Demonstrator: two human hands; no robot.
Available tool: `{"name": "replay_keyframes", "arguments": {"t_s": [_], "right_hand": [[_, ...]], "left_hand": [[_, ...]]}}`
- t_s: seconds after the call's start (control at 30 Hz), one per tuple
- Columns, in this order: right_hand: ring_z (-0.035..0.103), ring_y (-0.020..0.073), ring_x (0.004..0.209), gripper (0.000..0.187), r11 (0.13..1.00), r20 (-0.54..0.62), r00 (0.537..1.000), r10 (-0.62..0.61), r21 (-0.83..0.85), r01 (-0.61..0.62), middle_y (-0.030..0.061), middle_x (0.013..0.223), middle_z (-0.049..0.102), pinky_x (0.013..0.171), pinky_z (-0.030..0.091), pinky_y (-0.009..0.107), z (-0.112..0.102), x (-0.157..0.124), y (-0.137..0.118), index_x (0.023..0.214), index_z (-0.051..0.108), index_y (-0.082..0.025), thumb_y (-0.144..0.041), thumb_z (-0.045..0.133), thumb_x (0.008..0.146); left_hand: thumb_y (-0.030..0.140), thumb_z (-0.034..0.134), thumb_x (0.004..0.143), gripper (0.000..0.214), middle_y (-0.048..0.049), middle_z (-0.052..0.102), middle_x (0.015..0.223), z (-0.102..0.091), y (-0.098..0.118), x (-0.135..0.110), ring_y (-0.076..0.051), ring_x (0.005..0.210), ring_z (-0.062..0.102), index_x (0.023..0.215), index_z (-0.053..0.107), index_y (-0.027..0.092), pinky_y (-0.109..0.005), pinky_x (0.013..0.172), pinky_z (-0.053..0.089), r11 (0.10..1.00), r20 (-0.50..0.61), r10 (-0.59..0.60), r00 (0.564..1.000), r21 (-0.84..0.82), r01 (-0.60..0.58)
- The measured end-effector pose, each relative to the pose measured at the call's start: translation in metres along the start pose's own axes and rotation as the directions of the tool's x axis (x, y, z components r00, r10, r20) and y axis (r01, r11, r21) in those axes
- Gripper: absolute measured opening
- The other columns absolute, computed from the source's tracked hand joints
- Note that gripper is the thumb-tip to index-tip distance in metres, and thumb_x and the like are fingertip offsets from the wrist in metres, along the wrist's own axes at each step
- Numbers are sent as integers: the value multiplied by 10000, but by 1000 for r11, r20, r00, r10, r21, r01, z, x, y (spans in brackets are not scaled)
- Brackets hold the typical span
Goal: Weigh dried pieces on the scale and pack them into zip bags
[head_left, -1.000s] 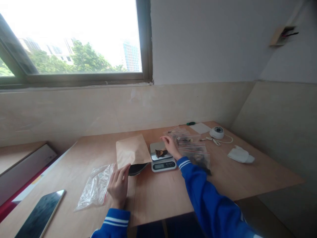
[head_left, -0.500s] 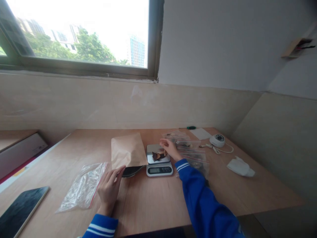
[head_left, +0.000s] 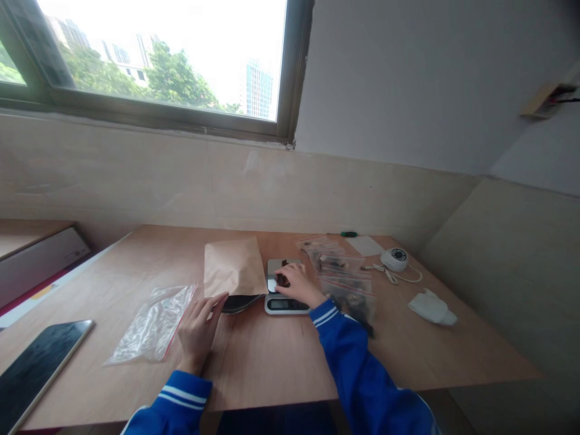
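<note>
A brown kraft paper bag [head_left: 235, 266] lies on the table, its dark-lined mouth facing me. My left hand [head_left: 199, 329] pinches the near edge of that mouth at its left corner. Right beside the bag stands a small digital kitchen scale [head_left: 275, 305] with a shiny metal plate. Over the plate is my right hand [head_left: 296, 283], thumb and fingers curled around dark brown, dried-looking pieces [head_left: 283, 280]. Exactly what the pieces are, I cannot tell; the hand covers part of them. The bag's contents are hidden.
Several zip bags [head_left: 347, 293] with dried bits lie right of the scale. Left is a clear zip bag [head_left: 151, 323] and a phone [head_left: 43, 368]. Farther right are a white dome camera [head_left: 395, 259] with cable, white crumpled tissue [head_left: 432, 307], a paper sheet [head_left: 366, 246] and a green-handled tool [head_left: 348, 234].
My right hand has come down and left onto the dried pieces on the scale, and its fingers have closed around them. The left hand stays at the paper bag's edge. The view has shifted slightly.
</note>
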State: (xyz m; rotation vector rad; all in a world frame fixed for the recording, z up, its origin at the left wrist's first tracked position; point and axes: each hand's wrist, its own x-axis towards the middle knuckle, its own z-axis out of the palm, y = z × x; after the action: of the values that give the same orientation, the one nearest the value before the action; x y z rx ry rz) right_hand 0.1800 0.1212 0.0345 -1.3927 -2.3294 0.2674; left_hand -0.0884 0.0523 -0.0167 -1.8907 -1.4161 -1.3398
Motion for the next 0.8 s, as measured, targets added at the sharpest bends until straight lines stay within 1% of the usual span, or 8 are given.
{"name": "replay_keyframes", "arguments": {"t_s": [0.23,0.3,0.37,0.47,0.57,0.67,0.73,0.8], "right_hand": [[592,211,935,134,990,-53,994,100,110,-93,45,933,703,877,290,385,-6,11,-3,927,652,-211,-249,644,799],[598,207,904,45,991,-85,992,97,100,-89,37,874,711,882,285,390,-7,20,-4,836,660,-205,-233,628,819],[593,212,896,72,996,-96,993,70,60,-64,41,848,710,890,282,401,-7,27,-11,776,660,-201,-229,623,831],[578,212,909,133,998,-196,980,24,64,-11,54,867,697,889,305,398,-7,21,-35,785,655,-196,-260,576,870],[573,176,856,231,978,-373,928,-23,183,98,50,857,661,843,382,340,-6,-6,-74,832,628,-190,-265,436,936],[592,157,838,269,910,-235,934,-270,254,328,43,856,648,787,461,277,6,-35,-110,881,623,-190,-223,365,949],[591,182,959,273,924,-142,942,-304,198,328,85,992,654,814,485,284,21,-45,-124,1023,615,-153,-176,356,940],[566,224,1056,315,965,-76,968,-237,93,244,150,1117,624,822,504,314,38,-44,-132,1147,568,-86,-109,364,908]], "left_hand": [[255,622,831,141,9,708,840,-2,2,2,-135,758,639,957,687,254,-224,689,454,1000,-16,2,1000,-7,-2],[255,622,831,142,7,707,836,-2,3,3,-136,757,639,957,688,257,-224,685,454,1000,-16,1,1000,-10,-1],[256,617,834,147,7,703,826,-2,3,3,-131,739,635,964,688,257,-219,671,452,1000,-14,-9,1000,-9,9],[271,597,849,153,1,699,820,-1,2,2,-125,721,633,968,690,253,-215,664,452,1000,-6,-14,1000,-9,14],[274,586,855,159,-5,702,828,0,1,2,-133,735,636,974,688,251,-223,684,456,1000,2,-9,1000,-18,9],[253,588,853,159,-3,704,833,0,2,3,-136,745,634,980,684,246,-226,685,457,999,-5,-14,1000,-34,14],[238,592,850,168,-6,709,856,-1,4,4,-139,764,637,992,681,240,-229,703,465,999,-33,-25,999,-42,24],[226,597,846,198,-13,714,886,-3,7,5,-144,787,640,1027,674,234,-236,726,472,999,-76,-32,997,-27,30]]}}
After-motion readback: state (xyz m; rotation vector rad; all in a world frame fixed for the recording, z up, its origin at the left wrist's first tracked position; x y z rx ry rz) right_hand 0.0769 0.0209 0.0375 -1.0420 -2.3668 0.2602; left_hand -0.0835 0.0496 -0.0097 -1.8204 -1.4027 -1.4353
